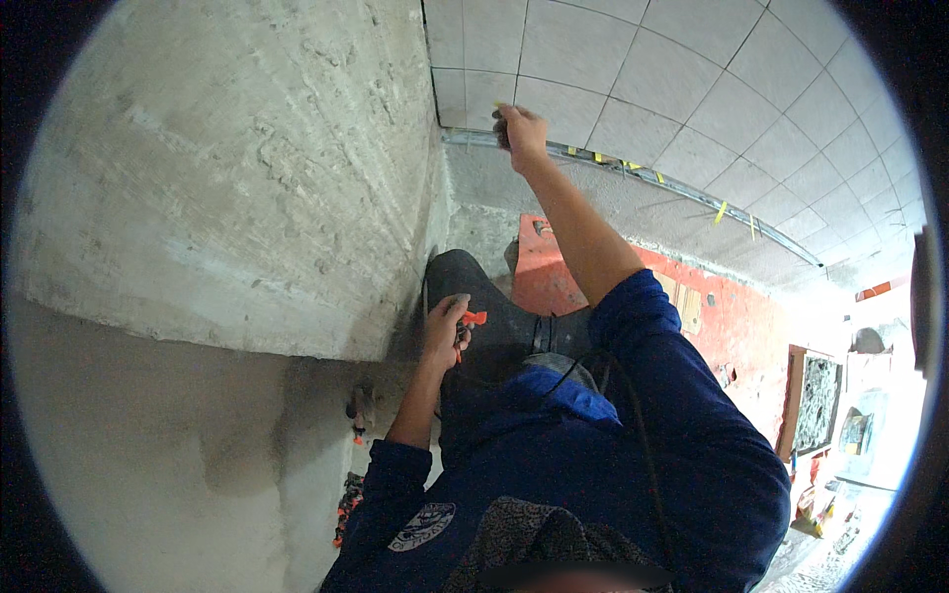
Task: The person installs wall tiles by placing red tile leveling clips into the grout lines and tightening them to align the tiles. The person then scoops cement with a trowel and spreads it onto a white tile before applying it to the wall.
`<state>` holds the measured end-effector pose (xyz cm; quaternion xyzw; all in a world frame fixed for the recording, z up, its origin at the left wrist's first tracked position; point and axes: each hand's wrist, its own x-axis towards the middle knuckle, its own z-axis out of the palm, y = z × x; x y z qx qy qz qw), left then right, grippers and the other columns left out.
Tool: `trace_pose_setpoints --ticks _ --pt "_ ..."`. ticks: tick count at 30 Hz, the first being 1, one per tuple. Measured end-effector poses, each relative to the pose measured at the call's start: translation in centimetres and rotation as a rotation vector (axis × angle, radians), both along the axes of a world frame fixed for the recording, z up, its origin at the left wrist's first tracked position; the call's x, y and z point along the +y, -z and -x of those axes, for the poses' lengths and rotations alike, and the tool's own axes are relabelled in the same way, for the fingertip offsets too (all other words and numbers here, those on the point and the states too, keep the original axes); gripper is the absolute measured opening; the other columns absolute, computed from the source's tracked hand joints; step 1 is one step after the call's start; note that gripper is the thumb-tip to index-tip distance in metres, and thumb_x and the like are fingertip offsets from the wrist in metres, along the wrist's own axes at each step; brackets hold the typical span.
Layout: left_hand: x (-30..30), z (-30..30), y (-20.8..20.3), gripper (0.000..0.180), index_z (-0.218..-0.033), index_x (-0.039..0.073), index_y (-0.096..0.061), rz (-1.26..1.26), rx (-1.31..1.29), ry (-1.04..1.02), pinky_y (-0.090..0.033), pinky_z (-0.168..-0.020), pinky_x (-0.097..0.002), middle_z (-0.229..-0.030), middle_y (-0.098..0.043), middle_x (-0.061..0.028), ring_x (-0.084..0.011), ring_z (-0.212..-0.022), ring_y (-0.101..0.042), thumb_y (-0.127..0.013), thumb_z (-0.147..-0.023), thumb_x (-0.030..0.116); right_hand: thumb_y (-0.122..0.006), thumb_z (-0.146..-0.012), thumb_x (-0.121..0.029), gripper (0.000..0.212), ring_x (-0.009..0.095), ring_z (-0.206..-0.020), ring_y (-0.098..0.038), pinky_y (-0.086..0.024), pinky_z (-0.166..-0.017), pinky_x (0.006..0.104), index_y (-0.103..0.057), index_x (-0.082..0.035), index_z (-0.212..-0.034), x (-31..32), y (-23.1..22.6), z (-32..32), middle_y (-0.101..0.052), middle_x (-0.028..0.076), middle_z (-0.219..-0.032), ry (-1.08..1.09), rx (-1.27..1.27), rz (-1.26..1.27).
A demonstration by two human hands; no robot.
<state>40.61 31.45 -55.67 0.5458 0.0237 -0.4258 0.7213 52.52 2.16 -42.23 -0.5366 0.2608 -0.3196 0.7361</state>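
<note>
My right hand is raised to the tiled wall, fingers closed in a pinch by the lowest tile row near the corner. A small yellow plastic piece shows at its fingertips; its exact shape is too small to tell. The pale grey wall tiles stand in rows above a long metal rail, with several yellow pieces along it. Low over my leg, my left hand is closed around small orange plastic pieces. Part of them is hidden by the fingers.
A rough bare concrete wall rises close on my left and meets the tiles in a corner. Red boards lie ahead. Several orange and dark pieces lie on the floor at lower left. A wooden-framed panel stands at right.
</note>
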Motion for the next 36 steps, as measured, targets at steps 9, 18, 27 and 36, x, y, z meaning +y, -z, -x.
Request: trace_pose_setpoints --ticks 9,18,27,36 --pt "-0.2 -0.4 0.8 0.030 -0.104 0.008 -0.058 0.059 0.162 -0.016 -0.037 -0.037 -0.0259 -0.078 -0.056 -0.0054 -0.0149 -0.049 -0.052 -0.057 -0.092 0.035 -0.056 -0.086 -0.020 0.024 0.012 -0.048 -0.049 -0.039 -0.044 0.0295 -0.061 -0.001 -0.073 0.3 15.1 11.6 -0.054 0.003 -0.058 0.001 0.485 0.223" --pt "-3.6 -1.9 0.7 0.031 -0.119 0.012 -0.054 0.183 0.375 0.159 -0.042 -0.042 -0.0251 -0.096 -0.062 -0.0067 -0.0171 -0.069 -0.057 -0.051 -0.096 0.032 -0.059 -0.079 -0.024 0.028 0.035 -0.063 -0.062 -0.049 -0.061 0.0447 -0.064 0.003 -0.075 3.7 21.7 22.1 -0.060 0.025 -0.071 0.086 0.719 0.600" --pt "-7.9 -6.8 -2.0 0.030 -0.110 0.009 -0.058 0.094 0.467 0.109 -0.048 -0.042 -0.0258 -0.095 -0.064 -0.0080 -0.0223 -0.086 -0.066 -0.046 -0.097 0.033 -0.065 -0.074 -0.015 0.019 0.034 -0.064 -0.066 -0.050 -0.061 0.0434 -0.064 0.003 -0.077 4.9 21.0 26.2 -0.064 0.022 -0.073 0.236 0.552 0.343" --pt "-9.4 -10.3 -6.3 0.026 -0.112 0.016 -0.057 0.065 0.190 0.118 -0.036 -0.037 -0.0250 -0.079 -0.055 -0.0046 -0.0156 -0.055 -0.049 -0.045 -0.097 0.034 -0.056 -0.085 -0.010 0.012 0.017 -0.052 -0.056 -0.045 -0.045 0.0307 -0.059 0.000 -0.091 -0.5 18.5 27.0 -0.057 0.008 -0.064 0.357 0.064 -0.290"
